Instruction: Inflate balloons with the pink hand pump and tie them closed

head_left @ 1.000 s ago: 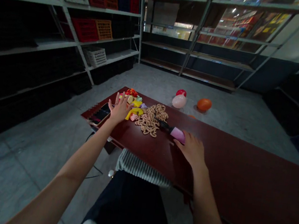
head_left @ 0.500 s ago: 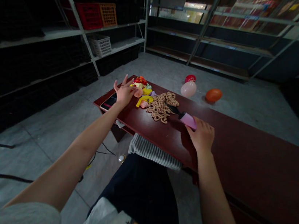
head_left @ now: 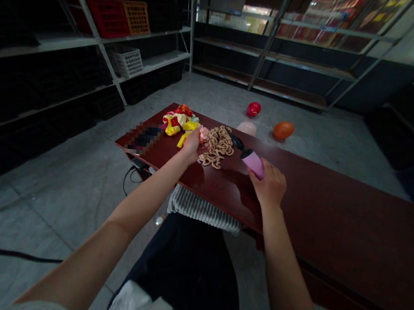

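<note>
My left hand (head_left: 191, 148) is closed around a pink crumpled piece (head_left: 204, 134), which shows at its fingertips. Beside it lies a pile of tan, curled, rope-like pieces (head_left: 218, 146). Bright soft-looking crumpled pieces (head_left: 179, 121) in yellow, red and cream are heaped to the left of this hand. My right hand (head_left: 272, 183) grips a tool with a pink handle (head_left: 254, 164). Its black end (head_left: 236, 141) points at the right side of the tan pile; the exact kind of tool cannot be made out.
The dark red table (head_left: 337, 208) runs off to the right. A blurred dark flat object (head_left: 144, 139) lies at its left end. Red (head_left: 253, 109), orange (head_left: 283, 130) and pale pink (head_left: 247, 128) balloons rest beyond it. Shelving with crates (head_left: 130, 61) stands behind left.
My left hand has moved right from above the colourful heap, its spread fingers now closed on the pink piece. My right hand still holds the pink-handled tool. The camera view has shifted slightly.
</note>
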Available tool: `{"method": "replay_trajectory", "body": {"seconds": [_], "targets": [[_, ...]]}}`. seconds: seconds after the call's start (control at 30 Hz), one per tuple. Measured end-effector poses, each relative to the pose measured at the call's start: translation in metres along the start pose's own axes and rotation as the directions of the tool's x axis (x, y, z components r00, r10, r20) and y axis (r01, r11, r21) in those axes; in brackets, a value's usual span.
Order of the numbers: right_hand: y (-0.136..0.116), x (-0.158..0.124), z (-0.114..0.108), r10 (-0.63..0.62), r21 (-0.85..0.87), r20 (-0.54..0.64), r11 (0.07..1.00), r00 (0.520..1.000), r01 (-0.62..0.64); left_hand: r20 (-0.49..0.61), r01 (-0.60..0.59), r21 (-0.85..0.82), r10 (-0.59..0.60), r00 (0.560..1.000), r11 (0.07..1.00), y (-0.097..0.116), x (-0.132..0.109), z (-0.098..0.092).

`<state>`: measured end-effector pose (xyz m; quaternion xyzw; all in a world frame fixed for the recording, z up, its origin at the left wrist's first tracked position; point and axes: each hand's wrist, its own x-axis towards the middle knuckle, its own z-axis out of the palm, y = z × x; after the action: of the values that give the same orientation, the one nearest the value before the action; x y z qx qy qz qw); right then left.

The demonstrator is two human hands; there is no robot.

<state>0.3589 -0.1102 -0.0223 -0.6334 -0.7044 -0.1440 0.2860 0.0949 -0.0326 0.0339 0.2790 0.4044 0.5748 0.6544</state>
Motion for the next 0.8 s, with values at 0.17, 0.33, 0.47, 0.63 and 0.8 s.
{"method": "replay_trajectory", "body": {"seconds": [0.17, 0.33, 0.47, 0.63, 0.8], "targets": [[0.001, 0.000, -0.001, 0.054, 0.022, -0.005, 0.998, 0.999, -0.054, 0.050, 0.135, -0.115, -0.130, 0.990, 0.984, -0.020, 0.000, 0.008], [0.001, 0.001, -0.002, 0.076, 0.045, -0.012, 0.996, 0.997, -0.076, 0.132, 0.057, -0.011, -0.055, 0.990, 0.998, -0.029, 0.000, 0.000], [0.001, 0.001, -0.002, 0.074, 0.081, -0.023, 0.994, 0.997, -0.072, 0.093, -0.116, 0.429, 0.084, 0.992, 0.896, -0.028, 0.001, -0.012], [-0.001, 0.001, -0.003, 0.018, 0.095, 0.003, 0.995, 1.000, -0.018, 0.472, -0.521, 0.780, 0.221, 0.854, 0.347, -0.017, -0.009, -0.027], [-0.006, 0.003, -0.006, -0.011, 0.112, 0.068, 0.994, 0.998, 0.003, 0.469, -0.449, 0.883, 0.221, 0.855, -0.137, -0.006, -0.028, -0.037]]}}
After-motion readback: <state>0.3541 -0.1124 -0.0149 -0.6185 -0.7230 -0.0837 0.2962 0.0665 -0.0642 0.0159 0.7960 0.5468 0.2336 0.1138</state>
